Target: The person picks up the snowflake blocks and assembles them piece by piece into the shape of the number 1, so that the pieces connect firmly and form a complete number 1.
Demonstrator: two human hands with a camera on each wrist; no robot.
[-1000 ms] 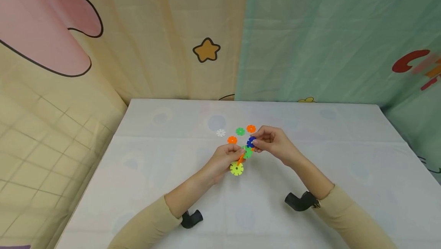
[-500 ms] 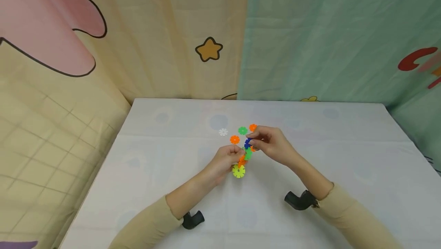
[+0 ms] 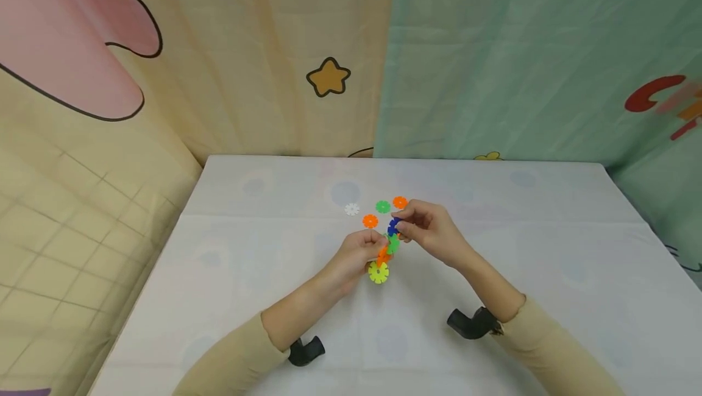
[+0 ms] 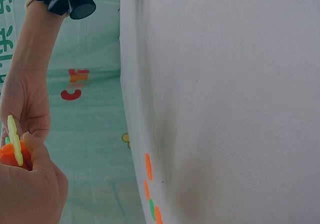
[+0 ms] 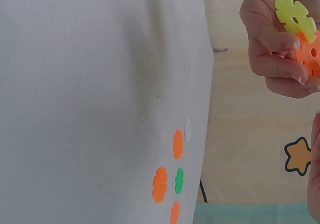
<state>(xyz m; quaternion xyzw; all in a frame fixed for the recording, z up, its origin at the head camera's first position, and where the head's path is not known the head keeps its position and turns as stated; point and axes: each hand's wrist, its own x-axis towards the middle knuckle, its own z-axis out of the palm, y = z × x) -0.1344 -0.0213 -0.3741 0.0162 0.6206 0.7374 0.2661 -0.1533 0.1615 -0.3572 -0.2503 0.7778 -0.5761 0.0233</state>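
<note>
In the head view my left hand (image 3: 353,259) grips a short chain of notched, flower-shaped plastic discs. A yellow disc (image 3: 378,273) hangs at the near end, then an orange disc (image 3: 383,256) and a green disc (image 3: 393,243). My right hand (image 3: 436,231) pinches a blue disc (image 3: 392,226) between thumb and forefinger, right at the green disc's upper edge. In the right wrist view the left fingers curl by the orange disc (image 5: 310,53), with the yellow disc (image 5: 290,13) slotted into it. The blue disc is hidden in both wrist views.
Loose discs lie flat on the white-covered table (image 3: 263,298) beyond the hands: a white disc (image 3: 351,209), a green one, and several orange ones, one mostly behind the right hand. Black wrist devices (image 3: 473,323) sit under both forearms. Printed curtains (image 3: 263,67) stand behind the table.
The right hand has shifted slightly left with the blue disc, which has turned more edge-on by the green one. The chain has tilted a little in the left hand, its yellow end lower.
</note>
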